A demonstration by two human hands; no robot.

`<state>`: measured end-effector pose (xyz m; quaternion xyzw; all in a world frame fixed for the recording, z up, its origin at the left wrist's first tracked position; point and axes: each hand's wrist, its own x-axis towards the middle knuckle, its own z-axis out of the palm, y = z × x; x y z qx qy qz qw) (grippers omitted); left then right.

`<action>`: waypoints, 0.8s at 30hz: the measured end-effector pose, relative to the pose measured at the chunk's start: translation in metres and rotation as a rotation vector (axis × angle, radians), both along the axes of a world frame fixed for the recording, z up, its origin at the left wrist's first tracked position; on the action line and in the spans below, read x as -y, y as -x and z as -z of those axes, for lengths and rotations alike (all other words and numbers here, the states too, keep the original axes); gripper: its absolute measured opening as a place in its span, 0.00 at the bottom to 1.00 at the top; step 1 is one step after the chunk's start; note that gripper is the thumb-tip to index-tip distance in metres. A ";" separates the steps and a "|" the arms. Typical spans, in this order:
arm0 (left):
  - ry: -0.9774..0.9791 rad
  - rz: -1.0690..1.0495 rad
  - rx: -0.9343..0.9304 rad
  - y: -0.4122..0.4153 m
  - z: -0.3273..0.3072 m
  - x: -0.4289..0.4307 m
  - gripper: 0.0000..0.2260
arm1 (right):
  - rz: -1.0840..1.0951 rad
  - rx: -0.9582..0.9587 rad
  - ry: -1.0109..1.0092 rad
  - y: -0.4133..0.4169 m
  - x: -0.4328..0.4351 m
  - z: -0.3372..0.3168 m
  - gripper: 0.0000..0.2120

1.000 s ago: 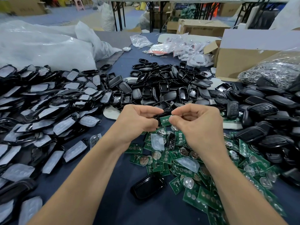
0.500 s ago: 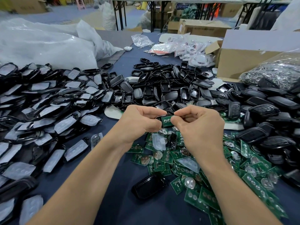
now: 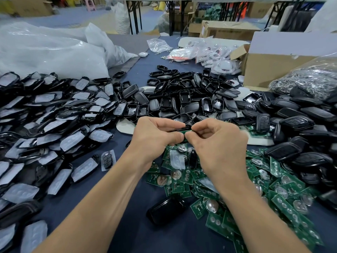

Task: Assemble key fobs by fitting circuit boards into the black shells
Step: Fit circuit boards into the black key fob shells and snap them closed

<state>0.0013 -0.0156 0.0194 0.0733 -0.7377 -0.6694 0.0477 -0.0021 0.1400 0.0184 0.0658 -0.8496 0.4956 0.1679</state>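
Both hands meet over the middle of the table. My left hand (image 3: 156, 136) grips a black shell (image 3: 183, 129), of which only a thin edge shows between the fingers. My right hand (image 3: 218, 141) pinches a green circuit board (image 3: 186, 132) against that shell. Beneath the hands lies a heap of green circuit boards (image 3: 259, 190) with round metal battery clips. A pile of empty black shells (image 3: 182, 99) lies just beyond the hands. One glossy black shell (image 3: 166, 209) lies alone near the table's front.
Shells with white button pads (image 3: 45, 125) cover the left side. Closed black fobs (image 3: 300, 134) are heaped at the right. A cardboard box (image 3: 273, 70), a bag of metal parts (image 3: 310, 79) and large white plastic bags (image 3: 45, 50) stand at the back.
The shell and board have tilted edge-on between my fingers, so less of the green board shows. Both hands have closed in slightly and stay at the same spot.
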 end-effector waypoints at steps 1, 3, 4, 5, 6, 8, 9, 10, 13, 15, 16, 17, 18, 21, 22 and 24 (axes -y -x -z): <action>0.000 -0.009 -0.007 0.000 0.000 0.000 0.15 | 0.010 0.007 0.009 0.000 0.000 0.000 0.07; -0.001 -0.023 -0.022 0.000 -0.001 -0.001 0.15 | 0.033 0.021 0.003 0.001 0.000 0.002 0.07; 0.003 -0.029 -0.028 -0.001 -0.001 -0.002 0.15 | 0.040 0.030 -0.006 0.002 0.000 0.003 0.08; 0.006 -0.035 -0.035 -0.001 -0.001 -0.002 0.15 | 0.047 0.035 -0.007 0.003 0.000 0.004 0.08; 0.003 -0.038 -0.042 -0.001 -0.002 -0.003 0.16 | 0.058 0.038 -0.001 0.003 -0.001 0.004 0.09; -0.023 -0.038 -0.051 -0.001 -0.003 -0.002 0.16 | 0.095 0.040 0.016 0.003 -0.002 0.005 0.10; -0.039 -0.040 -0.055 0.000 -0.004 -0.001 0.16 | 0.099 0.049 0.024 0.003 -0.003 0.006 0.10; -0.055 -0.043 -0.059 0.000 -0.003 0.000 0.16 | 0.080 0.072 0.041 0.003 -0.004 0.006 0.10; -0.048 -0.009 -0.067 0.000 -0.002 -0.001 0.14 | -0.058 0.152 0.134 0.004 -0.005 0.003 0.04; 0.064 0.045 -0.082 -0.001 -0.001 -0.003 0.14 | -0.095 0.153 0.176 0.004 -0.008 0.001 0.08; 0.143 0.068 -0.094 -0.001 -0.001 -0.003 0.13 | -0.103 0.144 0.179 0.004 -0.009 0.000 0.11; 0.226 0.083 -0.103 -0.002 0.000 -0.004 0.13 | -0.105 0.130 0.167 0.004 -0.010 -0.001 0.12; 0.309 0.091 -0.113 -0.003 0.000 -0.003 0.13 | -0.103 0.116 0.146 0.003 -0.010 -0.001 0.13; 0.489 0.051 -0.198 -0.004 -0.003 -0.002 0.14 | -0.094 0.084 0.133 0.000 -0.006 -0.001 0.11; 0.502 0.004 -0.228 -0.004 -0.005 0.000 0.16 | -0.093 0.093 0.149 0.000 -0.005 -0.001 0.10; 0.375 -0.190 -0.214 0.000 -0.010 0.012 0.15 | -0.107 0.130 0.144 0.001 -0.003 -0.001 0.10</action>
